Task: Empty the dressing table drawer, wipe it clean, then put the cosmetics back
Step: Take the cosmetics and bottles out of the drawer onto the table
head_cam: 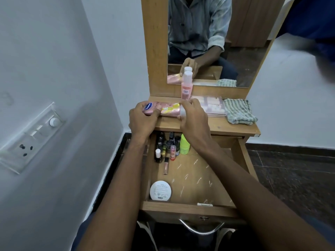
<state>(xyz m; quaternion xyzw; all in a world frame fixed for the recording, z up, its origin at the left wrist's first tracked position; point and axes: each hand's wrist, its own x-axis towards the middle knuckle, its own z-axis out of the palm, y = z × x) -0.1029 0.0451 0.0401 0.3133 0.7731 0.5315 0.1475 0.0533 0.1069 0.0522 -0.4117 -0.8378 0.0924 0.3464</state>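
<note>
Both hands, left hand (143,117) and right hand (193,115), grip a pink lotion bottle (168,109) lying on the tabletop (226,126), above the open drawer (195,176). Emptying seems underway: small bottles (170,144) and a round tin (160,191) remain inside, likely to lift out next.

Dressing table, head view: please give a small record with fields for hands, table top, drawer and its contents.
left hand: grips the base end of the pink lotion bottle
right hand: grips the cap end of the same bottle
bottle position: lying sideways above the table top
table top: pink pump bottle, clear case, striped cloth
drawer: open
drawer contents: small bottles, green bottle, round white tin
</note>
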